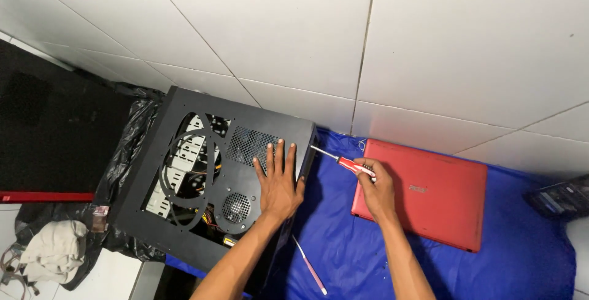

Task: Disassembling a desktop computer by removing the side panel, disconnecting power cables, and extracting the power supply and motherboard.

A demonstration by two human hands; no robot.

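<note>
A black computer case [184,214] lies on its side, its vented side panel facing up. My left hand [279,183] rests flat on that panel, fingers spread, holding nothing. In my right hand [375,191] is a red-handled screwdriver [350,165]. Its metal tip points left and touches the case's right edge near the top corner.
A closed red laptop [442,196] lies on a blue cloth [521,257] to the right. A second thin pink-handled tool [310,267] lies on the cloth below the case. A black plastic bag [132,134] and a white rag [55,248] sit at left. White tiled wall [429,48] behind.
</note>
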